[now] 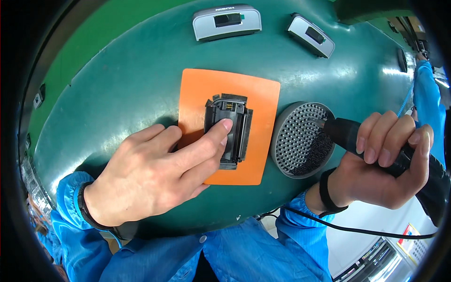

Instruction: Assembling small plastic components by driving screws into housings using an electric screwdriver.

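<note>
An open black plastic housing point(229, 131) with gold contacts near its top lies on an orange mat point(263, 101). My left hand point(157, 171) holds the housing from the left, with the index finger laid across its middle and other fingers at its left side, partly hidden. Wrapped in my right hand point(385, 164) is a black electric screwdriver point(345, 134), tilted with its tip pointing left. That tip is over the far right part of a round grey screw tray point(280, 160). The tray has a perforated plate with screws in its holes and a dark heap of loose screws point(317, 152).
Two silver-and-black devices point(227, 22) point(311, 35) rest at the far side of the green table point(131, 84). A black cable point(361, 231) runs below my right wrist. At the far right edge shows another person's blue sleeve point(428, 89).
</note>
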Tool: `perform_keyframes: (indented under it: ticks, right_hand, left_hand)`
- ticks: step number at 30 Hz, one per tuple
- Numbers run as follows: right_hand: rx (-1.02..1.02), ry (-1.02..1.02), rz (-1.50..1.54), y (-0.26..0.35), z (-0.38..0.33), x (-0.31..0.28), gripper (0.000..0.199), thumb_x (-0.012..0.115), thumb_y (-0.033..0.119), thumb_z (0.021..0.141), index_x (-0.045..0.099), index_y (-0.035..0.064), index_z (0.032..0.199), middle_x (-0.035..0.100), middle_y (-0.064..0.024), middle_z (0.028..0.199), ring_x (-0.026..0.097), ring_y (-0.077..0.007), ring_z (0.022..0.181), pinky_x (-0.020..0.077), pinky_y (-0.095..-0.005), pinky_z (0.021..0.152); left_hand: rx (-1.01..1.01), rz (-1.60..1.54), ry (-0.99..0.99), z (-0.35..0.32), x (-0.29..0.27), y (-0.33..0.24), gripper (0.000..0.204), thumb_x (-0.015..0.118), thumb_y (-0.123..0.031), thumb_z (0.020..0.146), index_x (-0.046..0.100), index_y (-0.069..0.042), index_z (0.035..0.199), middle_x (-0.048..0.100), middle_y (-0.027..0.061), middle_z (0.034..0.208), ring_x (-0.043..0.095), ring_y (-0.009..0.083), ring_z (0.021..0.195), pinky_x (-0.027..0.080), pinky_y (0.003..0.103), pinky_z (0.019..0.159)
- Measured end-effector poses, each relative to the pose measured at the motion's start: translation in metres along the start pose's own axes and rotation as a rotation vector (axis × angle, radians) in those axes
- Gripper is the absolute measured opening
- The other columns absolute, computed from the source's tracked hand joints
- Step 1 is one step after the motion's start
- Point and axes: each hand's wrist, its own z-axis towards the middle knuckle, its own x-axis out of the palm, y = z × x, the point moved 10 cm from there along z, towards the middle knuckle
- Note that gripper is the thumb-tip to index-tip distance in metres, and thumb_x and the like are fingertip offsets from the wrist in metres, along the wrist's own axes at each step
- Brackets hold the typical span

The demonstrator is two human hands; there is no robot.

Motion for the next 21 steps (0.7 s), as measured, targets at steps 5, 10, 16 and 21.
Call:
perform_keyframes:
  ticks: [5, 10, 16, 21]
  right_hand:
    - [-0.051, 0.104, -0.223, 0.008, -0.002, 0.019, 0.017, 0.042, 0.019, 0.099, 0.045, 0.0076, 0.087, 0.037, -0.0023, 0.058, 0.035, -0.0101, 0.045, 0.0331, -0.0265, 0.043]
    - [-0.048, -0.044, -0.129, 0.002, 0.005, 0.022, 0.025, 0.041, 0.021, 0.102, 0.043, 0.0073, 0.082, 0.038, -0.0014, 0.059, 0.035, -0.0107, 0.045, 0.0329, -0.0265, 0.043]
    - [-0.009, -0.106, -0.001, 0.031, 0.016, 0.006, 0.026, 0.048, 0.019, 0.099, 0.045, 0.0105, 0.074, 0.038, 0.002, 0.059, 0.035, -0.0065, 0.045, 0.0339, -0.0236, 0.042]
    - [-0.006, 0.07, 0.043, 0.028, 0.007, 0.065, 0.019, 0.049, 0.016, 0.098, 0.049, 0.0073, 0.081, 0.037, 0.001, 0.062, 0.035, -0.0072, 0.049, 0.0359, -0.0251, 0.051]
  left_hand:
    - [0.015, 0.03, 0.0, -0.001, -0.001, -0.004, 0.062, 0.078, -0.029, 0.064, 0.067, 0.003, 0.116, 0.056, 0.0118, 0.143, 0.052, 0.0189, 0.069, 0.052, 0.03, 0.064]
    - [-0.04, 0.087, -0.069, -0.013, -0.007, 0.0, 0.05, 0.075, -0.021, 0.066, 0.069, -0.002, 0.111, 0.058, 0.0078, 0.14, 0.052, 0.0149, 0.068, 0.052, 0.027, 0.063]
    - [-0.04, 0.131, -0.173, -0.013, 0.001, -0.001, 0.023, 0.069, -0.015, 0.077, 0.073, -0.008, 0.099, 0.062, 0.004, 0.133, 0.053, 0.0125, 0.068, 0.05, 0.024, 0.059]
    - [-0.039, 0.093, -0.196, -0.015, -0.002, 0.002, 0.021, 0.066, -0.015, 0.08, 0.074, -0.008, 0.098, 0.063, 0.0045, 0.129, 0.054, 0.0143, 0.067, 0.046, 0.023, 0.059]
